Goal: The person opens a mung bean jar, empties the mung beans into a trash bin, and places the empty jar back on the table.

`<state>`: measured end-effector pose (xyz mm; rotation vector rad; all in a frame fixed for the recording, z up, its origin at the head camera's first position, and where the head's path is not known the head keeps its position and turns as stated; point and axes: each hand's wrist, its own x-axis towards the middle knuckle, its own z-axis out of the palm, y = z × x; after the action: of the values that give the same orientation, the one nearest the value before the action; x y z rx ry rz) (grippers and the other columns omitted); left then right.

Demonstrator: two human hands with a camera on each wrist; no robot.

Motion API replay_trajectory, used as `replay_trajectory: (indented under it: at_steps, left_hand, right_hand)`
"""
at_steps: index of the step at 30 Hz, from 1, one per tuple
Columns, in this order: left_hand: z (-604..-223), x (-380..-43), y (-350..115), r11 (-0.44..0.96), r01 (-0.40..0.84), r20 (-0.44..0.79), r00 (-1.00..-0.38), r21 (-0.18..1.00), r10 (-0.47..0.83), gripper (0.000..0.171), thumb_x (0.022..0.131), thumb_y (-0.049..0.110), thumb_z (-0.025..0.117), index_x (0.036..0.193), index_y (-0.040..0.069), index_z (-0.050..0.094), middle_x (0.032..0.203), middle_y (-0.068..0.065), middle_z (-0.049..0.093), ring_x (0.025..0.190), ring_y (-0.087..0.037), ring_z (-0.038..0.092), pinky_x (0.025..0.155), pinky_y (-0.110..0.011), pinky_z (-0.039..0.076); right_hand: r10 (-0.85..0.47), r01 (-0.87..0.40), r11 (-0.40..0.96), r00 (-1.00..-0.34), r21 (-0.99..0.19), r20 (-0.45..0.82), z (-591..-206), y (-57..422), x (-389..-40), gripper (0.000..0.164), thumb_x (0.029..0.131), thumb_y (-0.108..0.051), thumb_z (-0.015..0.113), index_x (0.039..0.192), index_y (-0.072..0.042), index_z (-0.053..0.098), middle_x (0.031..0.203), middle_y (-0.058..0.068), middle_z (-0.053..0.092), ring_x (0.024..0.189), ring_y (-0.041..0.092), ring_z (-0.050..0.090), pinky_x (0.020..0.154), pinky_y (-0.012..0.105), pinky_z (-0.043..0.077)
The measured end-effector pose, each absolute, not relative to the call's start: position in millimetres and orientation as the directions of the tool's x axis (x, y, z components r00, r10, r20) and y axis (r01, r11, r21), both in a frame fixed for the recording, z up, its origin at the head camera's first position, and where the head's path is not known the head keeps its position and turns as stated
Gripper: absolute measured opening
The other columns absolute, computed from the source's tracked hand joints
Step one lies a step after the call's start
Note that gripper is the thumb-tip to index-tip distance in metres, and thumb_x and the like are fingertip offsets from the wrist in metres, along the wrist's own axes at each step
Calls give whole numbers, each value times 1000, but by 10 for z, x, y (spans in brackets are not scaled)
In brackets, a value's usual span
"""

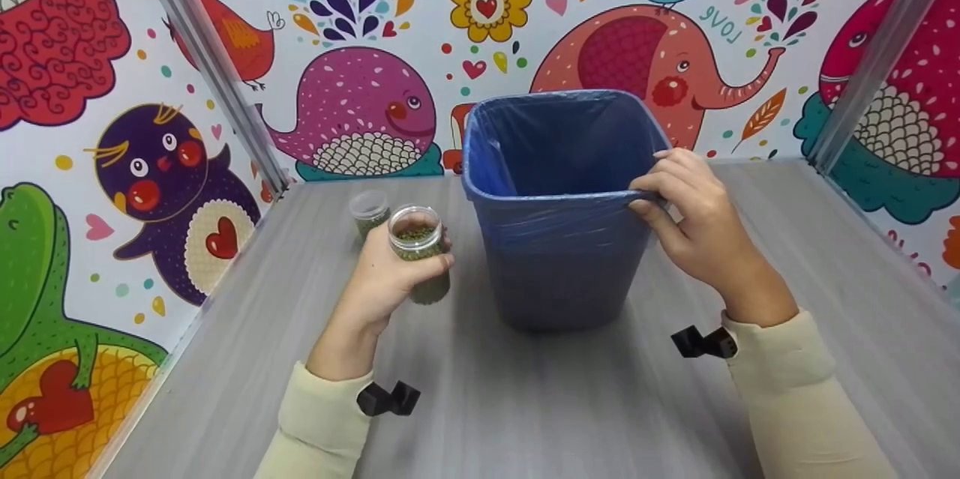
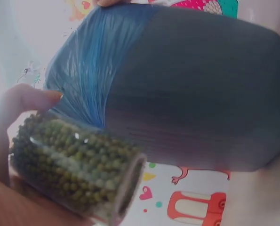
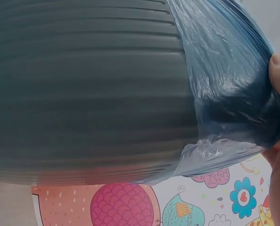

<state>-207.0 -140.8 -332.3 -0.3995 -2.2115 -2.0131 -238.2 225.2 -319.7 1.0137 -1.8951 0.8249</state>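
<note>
jar [image 2: 76, 165] — upright in left hand [image 1: 379, 276]

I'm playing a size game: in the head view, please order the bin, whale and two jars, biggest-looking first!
1. Bin
2. Whale
3. Held jar and back jar: unsure, since the back one is farther and partly hidden.

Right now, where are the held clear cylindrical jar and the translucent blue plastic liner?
Held clear cylindrical jar [image 2: 76, 162], left wrist view: middle of its side wall.
Translucent blue plastic liner [image 3: 224, 61], right wrist view: part hanging outside.
</note>
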Motion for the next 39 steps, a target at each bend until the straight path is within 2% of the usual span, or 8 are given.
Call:
replay_trajectory:
  at_steps: [2,4,10,14,22,29,35,39]
  left_hand:
    - [-3292,-2081,-1401,99,277,273,-960,956,53,32,82,-6,80,111,1,67,106,-15,70,104,-29,67,102,-47,48]
    - [-3252,-2087,-1409,125,282,284,-959,951,4,32,83,-5,80,112,1,67,110,-17,70,105,-30,68,103,-50,49]
    - [-3152,-2198,-1472,99,331,339,-938,939,-79,35,84,-10,78,116,0,67,112,-20,73,108,-31,70,105,-51,49]
    - [-3115,-2274,-1489,96,334,343,-935,938,-95,38,85,-9,78,119,0,66,111,-17,73,109,-29,69,105,-50,49]
    - [-3005,-2331,-1511,138,331,346,-932,934,-110,33,84,-5,80,113,2,66,108,-16,71,104,-27,68,102,-49,47]
    - [-2757,-2491,-1467,236,340,366,-928,910,-74,33,84,-2,81,113,1,65,117,-18,67,111,-29,64,104,-50,47]
    - [-2569,-2655,-1357,324,346,376,-926,881,-35,38,82,1,83,116,5,64,123,-13,66,116,-27,60,103,-49,51]
    - [-2477,-2746,-1275,383,335,371,-929,861,-20,39,83,5,83,117,5,64,123,-14,67,116,-28,61,103,-50,52]
  right_hand:
    - [-331,-874,454,-347,-174,878,-3197,2248,-2384,7,98,-7,72,98,-1,73,89,10,65,99,30,59,115,37,38]
    - [-322,-873,454,-348,-179,880,-3202,2241,-2387,4,95,-6,72,97,-2,73,89,10,65,99,31,58,114,38,38]
    - [-286,-862,479,-331,-165,899,-3222,2189,-2429,36,105,-37,67,94,-3,72,85,10,63,95,31,56,102,40,39]
    - [-266,-860,485,-319,-159,910,-3247,2149,-2450,45,107,-44,63,90,-3,70,80,8,59,93,31,55,98,42,39]
    - [-249,-851,492,-341,-184,907,-3321,2083,-2453,47,107,-44,61,89,-2,69,79,9,58,91,31,54,96,43,39]
    - [-241,-847,500,-339,-183,909,-3304,2081,-2444,45,107,-42,62,88,-2,68,79,9,57,89,30,53,91,44,38]
    - [-238,-843,507,-336,-179,911,-3270,2110,-2453,42,106,-40,63,88,-2,68,79,10,58,89,31,53,91,45,38]
    - [-237,-846,505,-328,-172,915,-3257,2133,-2457,36,104,-33,66,88,-1,68,79,10,57,88,31,52,90,45,37]
